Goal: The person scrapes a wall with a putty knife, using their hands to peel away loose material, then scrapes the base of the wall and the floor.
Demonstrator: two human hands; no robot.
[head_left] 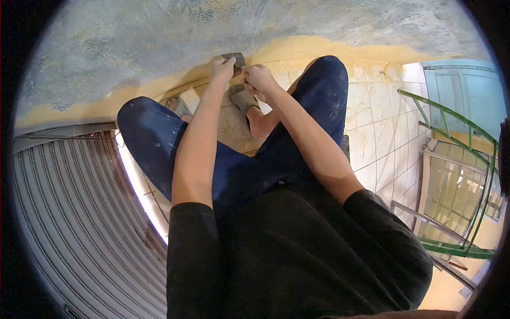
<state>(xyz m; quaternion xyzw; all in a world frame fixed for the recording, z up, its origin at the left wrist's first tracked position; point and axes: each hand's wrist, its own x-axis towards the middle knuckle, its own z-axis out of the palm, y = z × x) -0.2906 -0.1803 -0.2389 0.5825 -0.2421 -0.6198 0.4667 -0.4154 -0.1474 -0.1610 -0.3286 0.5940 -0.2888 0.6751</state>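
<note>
Left fingers (230, 63), mine, pinched a dark grey flat piece (238, 58) near the mottled grey-and-yellow wall (159, 32). My right fingers (253, 72) curled just beside it; couldn't tell their hold.

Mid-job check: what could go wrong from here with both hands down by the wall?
The dark flat piece in the left hand might slip and knock the right hand, which is close beside it. If dropped, it could hit the sandalled foot near the hands, where the heel is bare. Either hand might also scrape the patchy wall.
</note>
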